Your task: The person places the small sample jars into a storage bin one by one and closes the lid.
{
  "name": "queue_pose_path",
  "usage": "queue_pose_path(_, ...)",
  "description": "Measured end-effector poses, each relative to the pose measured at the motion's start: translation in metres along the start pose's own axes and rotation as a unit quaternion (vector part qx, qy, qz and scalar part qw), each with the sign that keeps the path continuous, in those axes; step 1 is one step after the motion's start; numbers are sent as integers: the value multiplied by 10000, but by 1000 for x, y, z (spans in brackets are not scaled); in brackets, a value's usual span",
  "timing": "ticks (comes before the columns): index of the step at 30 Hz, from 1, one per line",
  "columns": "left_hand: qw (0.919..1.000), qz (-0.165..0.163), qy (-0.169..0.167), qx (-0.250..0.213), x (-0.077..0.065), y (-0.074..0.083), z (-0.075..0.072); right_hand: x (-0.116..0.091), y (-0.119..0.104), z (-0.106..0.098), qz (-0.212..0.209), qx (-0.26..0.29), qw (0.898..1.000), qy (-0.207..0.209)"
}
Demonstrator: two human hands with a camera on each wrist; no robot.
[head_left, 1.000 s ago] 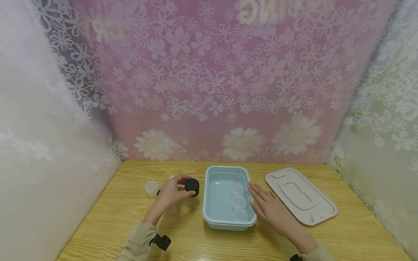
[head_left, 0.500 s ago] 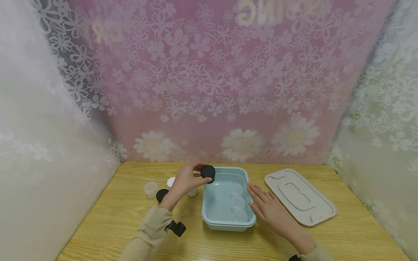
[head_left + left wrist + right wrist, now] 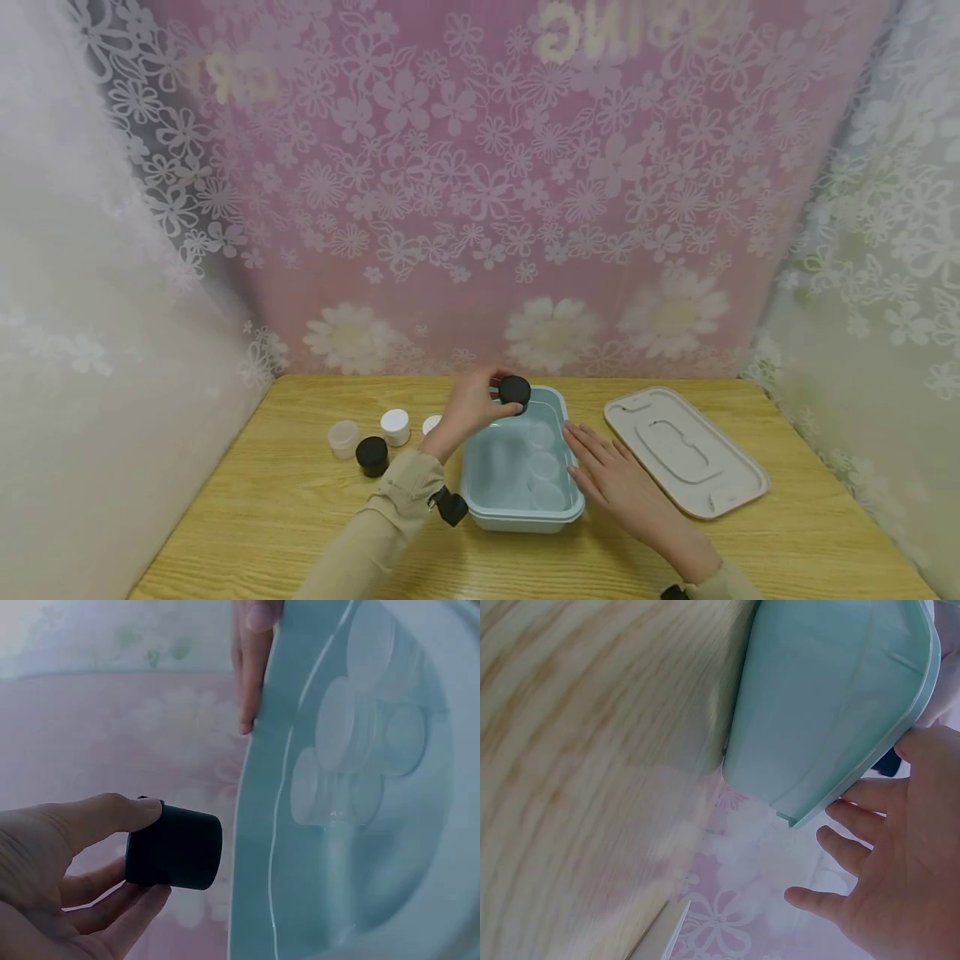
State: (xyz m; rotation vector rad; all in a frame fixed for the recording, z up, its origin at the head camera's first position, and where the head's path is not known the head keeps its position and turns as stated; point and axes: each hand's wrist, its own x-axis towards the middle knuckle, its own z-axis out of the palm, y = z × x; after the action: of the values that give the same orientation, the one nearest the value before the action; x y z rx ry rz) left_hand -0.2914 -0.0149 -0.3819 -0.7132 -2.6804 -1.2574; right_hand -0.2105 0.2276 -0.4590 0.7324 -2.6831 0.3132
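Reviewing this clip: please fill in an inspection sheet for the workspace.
Surface: wood-grain table.
Job's things: bin with three clear jars inside; left of it, clear tub, black jar, white jar, second white jar partly hidden.
Clutter: lid lying right of the bin.
Left hand: holds another black jar up at the bin's far end.
Right hand: fingers at the bin's right rim.
Cables: nothing seen.
Surroundings: floral curtains.

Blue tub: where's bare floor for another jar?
Free: left half of the blue tub, between its left wall and three translucent jars. Crowded: right side, where those line up and the right hand touches the tub. Far end: partly hidden by the left hand holding a black jar.
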Motion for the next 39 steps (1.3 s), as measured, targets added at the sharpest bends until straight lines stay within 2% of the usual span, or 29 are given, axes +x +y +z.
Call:
queue_pose_path(7,9942,-272,-291,1000,15,-5,16,0,0,1,-134,-102,9998,136)
queue_pose_path(13,9848,-743,-689,1411,21,-2,24,0,-1,-1,-103,-108,9998,97)
queue_pose_path(16,9798,-785,-834,1637,24,-4,26,0,-2,-2,-108,-111,9998,133)
queue_pose_path(20,9690,-760,-1122,2065,26,-8,31,0,-2,-2,-133,-113,9997,169)
queue_pose_path(27,9426,-937,-1642,2751,33,-14,41,0,-1,0,-138,-105,9998,123)
queue_pose_path(30,9369,-1108,-1773,2801,35,-14,44,0,0,0,-134,-95,9998,99)
queue_pose_path(32,9371,-1190,-1796,2745,37,-14,44,0,0,0,-132,-99,9998,94)
queue_pose_path(34,9410,-1143,-1789,2636,37,-14,43,0,-1,-1,-128,-82,9998,104)
queue_pose_path(39,9492,-734,-1599,2611,29,-11,34,-1,0,-2,-84,-118,9999,90)
